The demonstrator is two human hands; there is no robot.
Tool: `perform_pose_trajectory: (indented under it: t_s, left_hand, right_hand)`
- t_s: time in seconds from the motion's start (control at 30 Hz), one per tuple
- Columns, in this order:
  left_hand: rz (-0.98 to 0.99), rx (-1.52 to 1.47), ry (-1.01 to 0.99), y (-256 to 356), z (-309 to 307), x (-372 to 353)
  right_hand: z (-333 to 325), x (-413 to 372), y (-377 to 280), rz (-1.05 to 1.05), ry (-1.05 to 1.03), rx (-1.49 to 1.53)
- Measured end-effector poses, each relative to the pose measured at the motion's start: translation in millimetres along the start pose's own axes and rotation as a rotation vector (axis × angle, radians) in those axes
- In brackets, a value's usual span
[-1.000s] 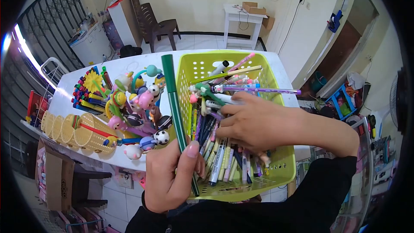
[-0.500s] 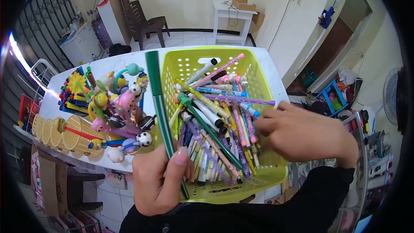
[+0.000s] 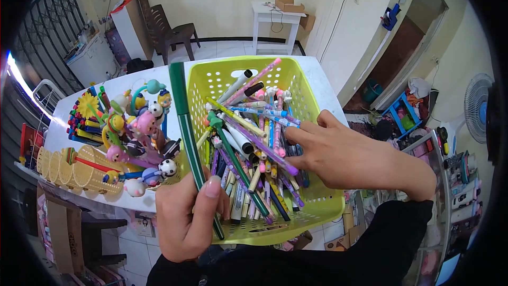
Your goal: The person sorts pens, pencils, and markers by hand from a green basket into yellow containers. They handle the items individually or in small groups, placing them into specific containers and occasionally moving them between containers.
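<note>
The purple pencil (image 3: 259,144) has been swung aslant, its lower end just beside the half-curled right hand (image 3: 352,156), grip unclear; the green marker (image 3: 184,122) is held by the left hand (image 3: 182,225).

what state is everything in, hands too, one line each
left hand: closed around green marker
green marker: capped, tilted
right hand: fingers bent over the pens, grip unclear
lime basket: open-topped, full of pens
woven holders: lying on their sides
cardboard box: open
brown chair: upright, unoccupied
fan: can't tell if running
</note>
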State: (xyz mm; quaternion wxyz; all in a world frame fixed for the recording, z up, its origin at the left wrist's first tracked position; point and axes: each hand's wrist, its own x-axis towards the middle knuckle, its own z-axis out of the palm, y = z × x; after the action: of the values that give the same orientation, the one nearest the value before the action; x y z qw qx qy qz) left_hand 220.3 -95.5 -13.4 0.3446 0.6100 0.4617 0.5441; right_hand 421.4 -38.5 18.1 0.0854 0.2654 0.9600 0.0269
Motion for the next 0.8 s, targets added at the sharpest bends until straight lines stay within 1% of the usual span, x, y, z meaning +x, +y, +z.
perform_pose_trajectory:
  t_s: [0.2,0.27,0.3,0.43,0.5,0.53,0.6,0.67,0.73,0.77,0.8]
  left_hand:
    - [0.019,0.005,0.018,-3,0,0]
    - [0.028,0.015,-0.022,-3,-2,1]
    - [0.032,0.015,-0.019,-3,-3,1]
    - [0.017,0.041,-0.048,-2,-5,1]
    - [0.025,0.048,-0.049,-2,-5,1]
    - [0.027,0.052,-0.05,-1,-5,1]
    - [0.025,0.059,-0.058,-1,-4,1]
    - [0.022,0.043,-0.046,-1,-3,1]
    - [0.027,0.048,-0.056,-1,-3,1]
    - [0.033,0.055,-0.061,-1,-4,1]
    - [0.034,0.053,-0.063,-2,-4,1]
  right_hand:
    - [-3,-1,11,-0.005,0.015,0.056]
    - [-8,-2,13,0.131,-0.02,-0.012]
    - [-7,-4,16,0.124,0.03,-0.002]
    - [-14,-2,19,0.133,0.002,-0.023]
    - [-16,6,13,0.076,-0.403,-0.04]
    - [-14,10,8,0.075,-0.402,-0.04]
    - [-3,15,1,0.078,-0.538,-0.154]
    - [6,16,4,0.077,-0.514,-0.099]
    - [8,18,3,0.022,-0.377,-0.1]
    - [11,20,4,0.026,-0.378,-0.101]
    - [15,23,4,0.045,-0.329,-0.018]
